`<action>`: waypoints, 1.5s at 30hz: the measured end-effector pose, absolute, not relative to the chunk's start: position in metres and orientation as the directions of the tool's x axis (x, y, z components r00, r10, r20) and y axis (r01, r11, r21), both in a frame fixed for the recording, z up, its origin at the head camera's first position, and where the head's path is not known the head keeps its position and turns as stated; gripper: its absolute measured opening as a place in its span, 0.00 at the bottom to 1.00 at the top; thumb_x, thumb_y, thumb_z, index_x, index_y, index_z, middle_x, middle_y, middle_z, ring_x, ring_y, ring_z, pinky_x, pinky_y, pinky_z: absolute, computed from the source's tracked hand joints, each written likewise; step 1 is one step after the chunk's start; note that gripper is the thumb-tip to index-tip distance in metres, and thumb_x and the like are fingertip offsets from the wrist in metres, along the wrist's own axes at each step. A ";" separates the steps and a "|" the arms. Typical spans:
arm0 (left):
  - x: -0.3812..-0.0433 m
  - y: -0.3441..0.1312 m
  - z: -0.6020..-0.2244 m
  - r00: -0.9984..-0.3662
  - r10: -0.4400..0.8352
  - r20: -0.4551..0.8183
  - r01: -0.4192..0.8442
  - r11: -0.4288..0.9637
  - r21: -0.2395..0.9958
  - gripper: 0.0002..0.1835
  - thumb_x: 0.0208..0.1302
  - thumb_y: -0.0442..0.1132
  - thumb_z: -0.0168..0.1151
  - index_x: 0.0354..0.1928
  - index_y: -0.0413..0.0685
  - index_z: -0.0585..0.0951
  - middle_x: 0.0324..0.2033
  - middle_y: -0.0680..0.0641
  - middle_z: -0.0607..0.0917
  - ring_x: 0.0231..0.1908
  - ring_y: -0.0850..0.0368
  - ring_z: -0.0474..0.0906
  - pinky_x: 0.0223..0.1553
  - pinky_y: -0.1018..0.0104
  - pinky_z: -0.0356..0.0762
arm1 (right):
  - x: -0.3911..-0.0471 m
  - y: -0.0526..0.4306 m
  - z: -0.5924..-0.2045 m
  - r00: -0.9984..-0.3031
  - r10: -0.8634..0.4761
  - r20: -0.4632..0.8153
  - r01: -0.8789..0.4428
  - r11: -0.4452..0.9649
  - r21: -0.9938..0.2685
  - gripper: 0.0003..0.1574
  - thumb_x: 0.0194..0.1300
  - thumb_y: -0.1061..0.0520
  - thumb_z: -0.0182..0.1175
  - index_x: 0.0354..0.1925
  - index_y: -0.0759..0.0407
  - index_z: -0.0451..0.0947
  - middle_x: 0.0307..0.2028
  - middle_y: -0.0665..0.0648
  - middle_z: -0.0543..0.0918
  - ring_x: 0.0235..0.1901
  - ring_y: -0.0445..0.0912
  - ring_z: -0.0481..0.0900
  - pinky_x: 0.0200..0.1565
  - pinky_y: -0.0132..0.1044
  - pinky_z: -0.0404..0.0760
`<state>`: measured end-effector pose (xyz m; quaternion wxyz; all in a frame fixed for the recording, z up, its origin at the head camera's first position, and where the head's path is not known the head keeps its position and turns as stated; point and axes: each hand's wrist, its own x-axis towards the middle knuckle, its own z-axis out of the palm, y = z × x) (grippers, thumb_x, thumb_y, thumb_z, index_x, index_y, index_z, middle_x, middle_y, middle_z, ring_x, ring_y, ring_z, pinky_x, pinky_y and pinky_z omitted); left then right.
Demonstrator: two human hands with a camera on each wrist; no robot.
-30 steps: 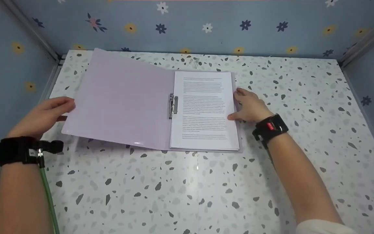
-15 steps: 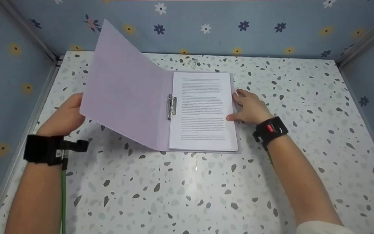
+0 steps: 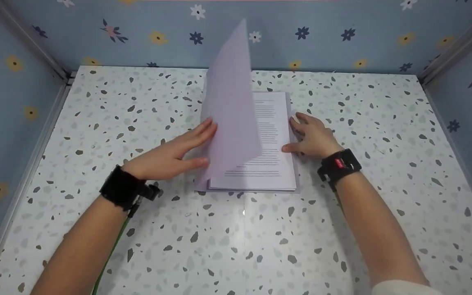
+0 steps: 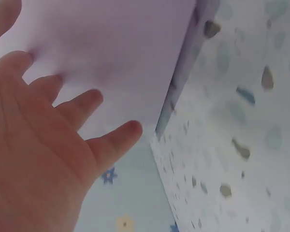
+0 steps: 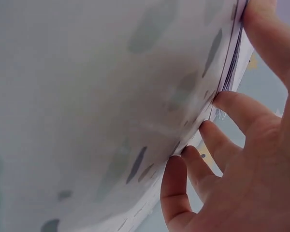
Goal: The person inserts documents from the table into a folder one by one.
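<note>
A pale purple clip folder lies on the table with its cover [image 3: 234,102] standing half raised, leaning rightward over a stack of printed paper [image 3: 275,139]. My left hand [image 3: 170,157] presses straight, spread fingers against the outside of the cover near the spine. In the left wrist view, the fingertips meet the cover [image 4: 116,43]. My right hand [image 3: 316,135] rests at the folder's right edge, thumb on the paper's margin and the other fingertips along the side. The right wrist view shows those fingertips at the layered edge [image 5: 234,55]. The raised cover hides the metal clip.
A white speckled table [image 3: 236,241] lies under the folder. Blue flowered panels [image 3: 277,53] rise at the back and both sides. Each wrist wears a black strap [image 3: 123,188], and a green cable [image 3: 111,256] runs along the left forearm.
The cover has swung up from nearly flat at the left to past upright. My left hand has moved right, from the cover's outer edge to its back. My right hand has stayed put.
</note>
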<state>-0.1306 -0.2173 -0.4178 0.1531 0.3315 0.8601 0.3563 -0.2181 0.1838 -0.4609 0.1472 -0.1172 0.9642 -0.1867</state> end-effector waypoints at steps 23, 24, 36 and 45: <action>-0.128 -0.140 -0.454 -0.724 0.651 -0.230 0.592 0.757 0.278 0.37 0.72 0.61 0.52 0.78 0.59 0.56 0.78 0.49 0.44 0.76 0.42 0.31 0.70 0.34 0.26 | -0.220 0.205 -0.457 -0.815 -0.453 -0.362 -0.255 0.840 -0.479 0.68 0.56 0.23 0.61 0.80 0.46 0.41 0.80 0.49 0.34 0.77 0.54 0.24 0.65 0.75 0.32; -0.127 -0.139 -0.455 -0.724 0.648 -0.236 0.592 0.760 0.269 0.38 0.72 0.61 0.52 0.78 0.60 0.56 0.78 0.49 0.44 0.76 0.42 0.31 0.70 0.34 0.26 | -0.220 0.203 -0.457 -0.815 -0.454 -0.360 -0.265 0.844 -0.466 0.70 0.54 0.23 0.64 0.80 0.47 0.40 0.80 0.49 0.34 0.76 0.55 0.24 0.65 0.76 0.33; -0.128 -0.136 -0.454 -0.672 0.675 -0.305 0.638 0.737 0.224 0.37 0.74 0.61 0.47 0.79 0.64 0.49 0.79 0.47 0.38 0.76 0.39 0.27 0.68 0.31 0.24 | -0.218 0.198 -0.457 -0.815 -0.447 -0.369 -0.272 0.857 -0.438 0.78 0.50 0.26 0.70 0.80 0.49 0.36 0.79 0.55 0.32 0.76 0.60 0.23 0.60 0.81 0.34; -0.129 -0.135 -0.461 -0.687 0.649 -0.327 0.624 0.758 0.191 0.36 0.75 0.61 0.44 0.79 0.67 0.47 0.79 0.49 0.36 0.76 0.41 0.24 0.68 0.31 0.21 | -0.217 0.193 -0.455 -0.809 -0.432 -0.400 -0.255 0.869 -0.424 0.80 0.48 0.28 0.72 0.80 0.52 0.35 0.79 0.56 0.31 0.76 0.60 0.23 0.63 0.79 0.36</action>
